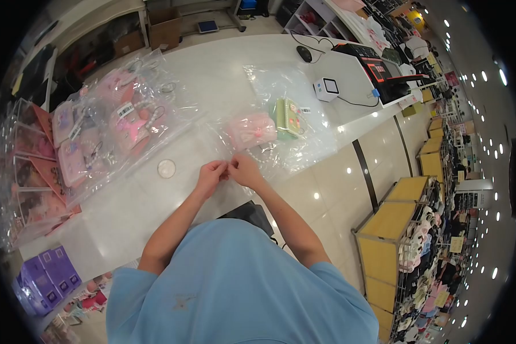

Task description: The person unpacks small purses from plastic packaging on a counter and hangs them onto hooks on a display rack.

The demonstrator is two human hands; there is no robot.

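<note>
My left hand point(212, 173) and my right hand point(243, 169) meet at the near edge of a clear plastic bag on the white counter point(198, 74). Fingers of both hands are pinched together at the film; whether anything else is between them is too small to make out. Just beyond lie a pink pouch point(252, 131) and a green item point(288, 118) in clear plastic point(309, 143), with a white barcode label beside them. A round clear disc or roll point(166, 168) lies left of my left hand.
Bagged pink goods point(129, 123) and clear boxes point(37, 189) cover the counter's left. Purple boxes point(50, 278) stand at the lower left. A small white device point(326, 89), a black mouse point(304, 54) and a register point(378, 71) are at the far right. Yellow display stands point(390, 229) are beyond.
</note>
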